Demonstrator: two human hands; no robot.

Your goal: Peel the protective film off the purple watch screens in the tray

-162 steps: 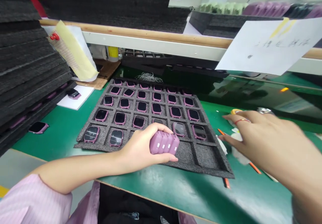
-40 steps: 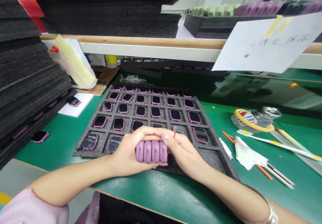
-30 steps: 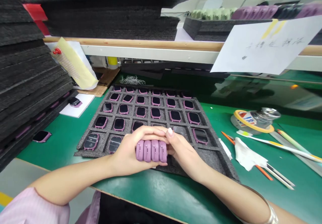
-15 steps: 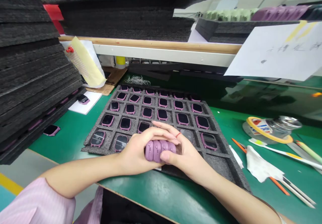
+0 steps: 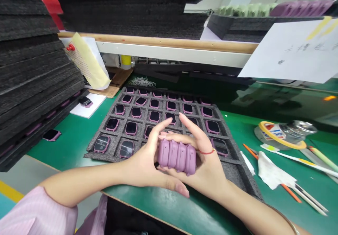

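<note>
Over the near edge of the foam tray [image 5: 91, 153], the left hand [image 5: 142, 163] and right hand [image 5: 210, 164] held four stacked purple watch cases [image 5: 176, 156], both grips clamped on them; seating one would likely need a freed hand

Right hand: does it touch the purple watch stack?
Touching. The head view shows the stack lying against the right hand, the left hand gripping it too.

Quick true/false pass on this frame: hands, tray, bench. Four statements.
1. The left hand and right hand together hold the purple cases. True.
2. Every pocket of the foam tray is filled. False: its near right pockets are empty.
3. The white cloth lies right of the foam tray. True.
4. The hands work over a red surface. False: the bench mat is green.
</note>
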